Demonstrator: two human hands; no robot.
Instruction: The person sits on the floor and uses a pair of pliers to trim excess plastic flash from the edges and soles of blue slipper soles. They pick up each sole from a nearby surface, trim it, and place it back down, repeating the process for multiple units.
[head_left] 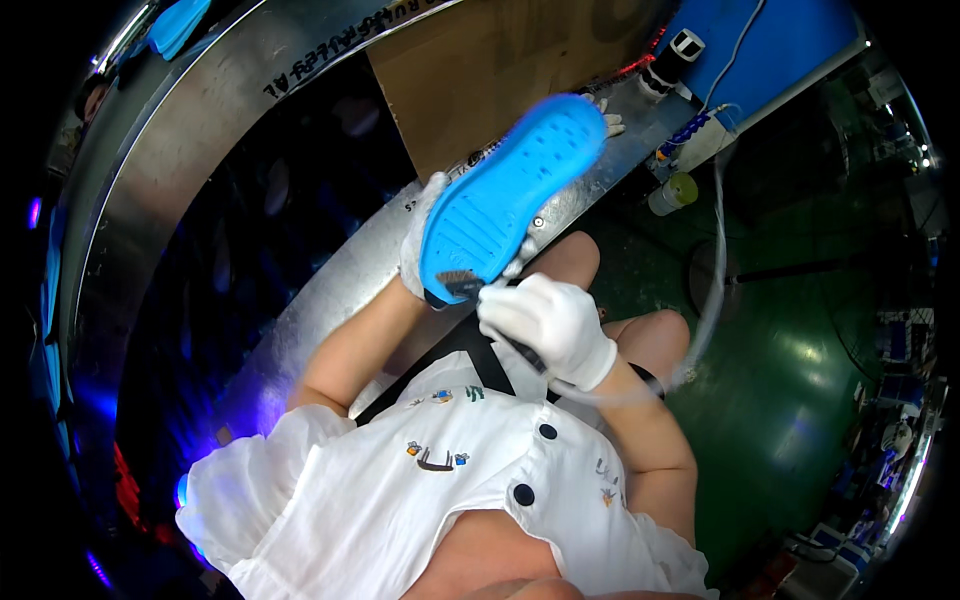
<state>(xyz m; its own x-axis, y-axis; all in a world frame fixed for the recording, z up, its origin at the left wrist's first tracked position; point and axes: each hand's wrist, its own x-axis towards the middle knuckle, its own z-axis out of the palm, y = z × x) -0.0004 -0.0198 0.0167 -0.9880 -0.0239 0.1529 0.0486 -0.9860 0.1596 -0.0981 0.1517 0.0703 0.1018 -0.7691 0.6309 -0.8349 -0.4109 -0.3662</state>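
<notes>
A bright blue shoe sole (500,205) is tilted up in front of me, its ridged, pitted face toward me. My left hand (413,245), in a white glove, is closed around its heel end, with fingertips showing on the far edge. In my gloved right hand (553,325) is a small brush (462,283), pinched near its head. The dark bristles lie over the lower heel part of the sole; whether they touch it I cannot tell. Past the toe end, white glove fingers (610,118) show; whose they are is hidden.
Under the sole runs a metal ledge (365,250), with a cardboard sheet (430,100) behind. To the right are a black-and-white cylinder (680,55), a blue jointed hose (683,135) and a yellow-topped container (675,193). A clear hose (718,260) hangs near my right arm.
</notes>
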